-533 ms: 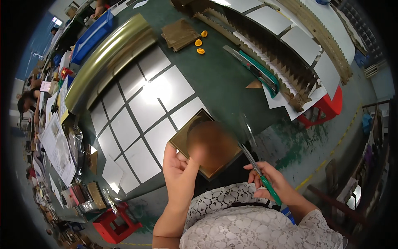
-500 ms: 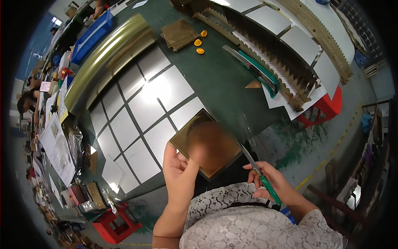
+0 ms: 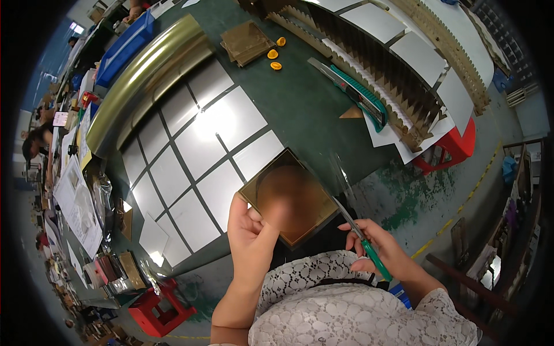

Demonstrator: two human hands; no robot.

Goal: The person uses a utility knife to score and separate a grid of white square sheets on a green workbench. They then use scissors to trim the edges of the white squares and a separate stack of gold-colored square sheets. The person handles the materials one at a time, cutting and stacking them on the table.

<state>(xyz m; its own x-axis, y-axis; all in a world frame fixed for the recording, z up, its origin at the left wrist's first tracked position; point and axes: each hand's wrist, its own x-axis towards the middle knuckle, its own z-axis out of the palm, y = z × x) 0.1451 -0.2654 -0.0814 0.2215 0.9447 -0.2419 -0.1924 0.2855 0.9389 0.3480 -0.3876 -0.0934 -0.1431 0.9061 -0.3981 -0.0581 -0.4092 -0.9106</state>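
Note:
My left hand [image 3: 252, 236] grips the near corner of a square bronze mirror-like plate [image 3: 291, 196], held tilted above the edge of the green table [image 3: 306, 109]. A clear film [image 3: 337, 173] lifts off the plate's right side. My right hand [image 3: 378, 251] holds green-handled scissors [image 3: 363, 239], blades pointing up toward the plate's right edge and the film.
Several shiny silver square plates [image 3: 202, 150] lie in a grid on the table. A curved gold strip [image 3: 144, 75] lies beyond them. A green utility knife [image 3: 352, 92], a brown plate stack [image 3: 247, 43], orange bits [image 3: 276, 57], a toothed rack [image 3: 375, 75] and red stools [image 3: 456, 144] are about.

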